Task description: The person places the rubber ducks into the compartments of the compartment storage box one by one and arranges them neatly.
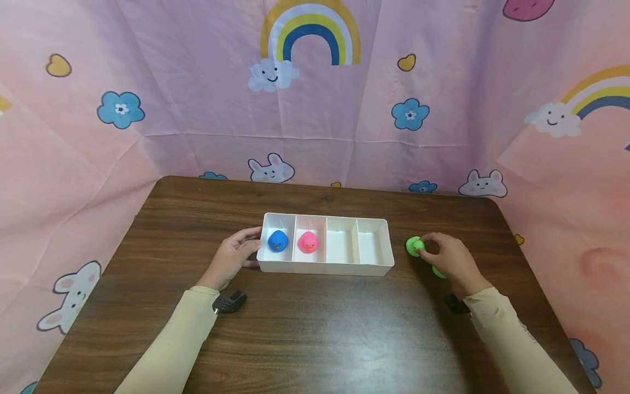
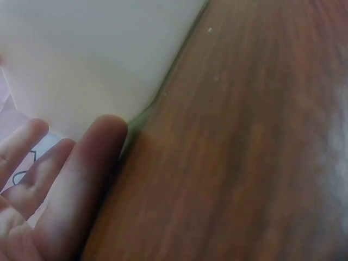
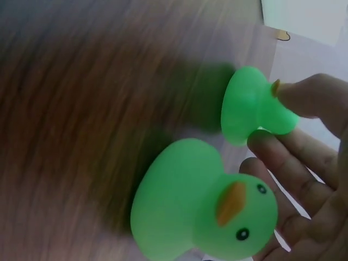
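Note:
A white four-compartment box (image 1: 325, 268) stands on the table. In its leftmost compartment sits a blue rubber duck (image 1: 278, 241), and a pink rubber duck (image 1: 308, 242) sits in the one beside it. My left hand (image 1: 233, 256) touches the box's left end, thumb and fingertips against the wall. Right of the box, my right hand (image 1: 454, 261) pinches a small green rubber duck (image 3: 243, 106) by its head between thumb and fingers, at the tabletop. A second green duck (image 3: 176, 201) rests close by, partly hidden under that hand in the head view.
The dark wood table (image 1: 295, 328) has rounded far corners. A pink cloth (image 1: 197, 109) with rainbows, flowers and rabbits hangs behind and along the sides. The two right compartments of the box hold no ducks.

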`<state>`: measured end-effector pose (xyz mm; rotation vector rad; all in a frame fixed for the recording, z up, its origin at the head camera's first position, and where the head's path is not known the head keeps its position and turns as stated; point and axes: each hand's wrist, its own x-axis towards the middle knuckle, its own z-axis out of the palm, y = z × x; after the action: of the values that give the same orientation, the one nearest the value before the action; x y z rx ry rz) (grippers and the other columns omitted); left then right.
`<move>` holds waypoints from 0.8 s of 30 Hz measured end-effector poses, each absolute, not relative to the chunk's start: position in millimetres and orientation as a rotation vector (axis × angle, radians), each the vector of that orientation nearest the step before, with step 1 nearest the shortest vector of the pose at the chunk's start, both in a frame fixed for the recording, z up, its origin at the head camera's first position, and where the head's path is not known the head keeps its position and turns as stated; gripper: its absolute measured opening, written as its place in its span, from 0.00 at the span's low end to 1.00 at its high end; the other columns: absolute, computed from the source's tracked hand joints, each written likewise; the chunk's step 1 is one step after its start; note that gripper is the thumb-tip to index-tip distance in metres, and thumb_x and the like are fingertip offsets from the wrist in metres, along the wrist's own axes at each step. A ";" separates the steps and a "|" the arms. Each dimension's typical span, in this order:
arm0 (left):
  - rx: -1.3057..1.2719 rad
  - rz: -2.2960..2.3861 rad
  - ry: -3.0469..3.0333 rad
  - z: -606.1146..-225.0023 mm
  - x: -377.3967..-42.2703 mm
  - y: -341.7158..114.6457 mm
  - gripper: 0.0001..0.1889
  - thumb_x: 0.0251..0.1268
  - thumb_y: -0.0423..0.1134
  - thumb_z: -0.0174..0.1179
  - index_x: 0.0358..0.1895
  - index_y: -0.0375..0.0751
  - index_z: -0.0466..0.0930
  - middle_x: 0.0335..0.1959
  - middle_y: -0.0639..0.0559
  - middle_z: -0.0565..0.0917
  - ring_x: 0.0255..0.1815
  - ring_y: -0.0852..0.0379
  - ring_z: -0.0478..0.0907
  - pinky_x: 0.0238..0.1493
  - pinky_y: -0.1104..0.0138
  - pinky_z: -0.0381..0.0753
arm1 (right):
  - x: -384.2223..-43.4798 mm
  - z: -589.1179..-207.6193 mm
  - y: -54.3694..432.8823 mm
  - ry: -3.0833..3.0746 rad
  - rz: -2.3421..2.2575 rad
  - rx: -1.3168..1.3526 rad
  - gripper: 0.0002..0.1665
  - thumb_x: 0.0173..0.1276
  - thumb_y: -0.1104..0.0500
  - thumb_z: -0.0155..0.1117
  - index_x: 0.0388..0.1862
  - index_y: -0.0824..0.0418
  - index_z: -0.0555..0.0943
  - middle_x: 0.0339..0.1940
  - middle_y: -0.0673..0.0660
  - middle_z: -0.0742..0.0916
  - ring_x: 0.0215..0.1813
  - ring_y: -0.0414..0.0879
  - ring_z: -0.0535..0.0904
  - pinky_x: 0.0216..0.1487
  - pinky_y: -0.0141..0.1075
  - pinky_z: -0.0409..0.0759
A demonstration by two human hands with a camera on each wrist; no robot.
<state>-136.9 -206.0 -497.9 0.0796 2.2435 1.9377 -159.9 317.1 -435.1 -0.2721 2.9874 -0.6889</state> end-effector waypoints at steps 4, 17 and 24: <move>0.077 1.944 2.239 -496.9 -136.5 -205.6 0.30 0.76 0.52 0.61 0.74 0.43 0.71 0.72 0.40 0.74 0.65 0.40 0.79 0.49 0.57 0.89 | -159.6 -435.7 317.6 2.990 -0.716 -0.283 0.21 0.68 0.57 0.73 0.55 0.67 0.83 0.53 0.67 0.87 0.53 0.62 0.82 0.54 0.60 0.79; 0.082 1.941 2.255 -496.6 -135.9 -205.5 0.30 0.76 0.52 0.61 0.74 0.43 0.70 0.72 0.39 0.74 0.65 0.40 0.80 0.48 0.57 0.89 | -156.5 -427.0 322.4 3.034 -0.734 -0.360 0.18 0.68 0.58 0.74 0.54 0.61 0.83 0.47 0.60 0.89 0.42 0.53 0.84 0.41 0.46 0.80; 0.073 1.931 2.257 -496.9 -136.2 -204.9 0.30 0.77 0.52 0.60 0.75 0.43 0.70 0.73 0.38 0.73 0.66 0.38 0.79 0.50 0.55 0.89 | -155.3 -420.8 325.9 3.044 -0.688 -0.372 0.18 0.68 0.57 0.73 0.54 0.60 0.85 0.52 0.63 0.89 0.48 0.58 0.85 0.46 0.57 0.83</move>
<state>-136.2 -204.9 -496.9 0.0732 2.2573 1.9311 -155.3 325.9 -420.8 -0.3716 3.0440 -0.6884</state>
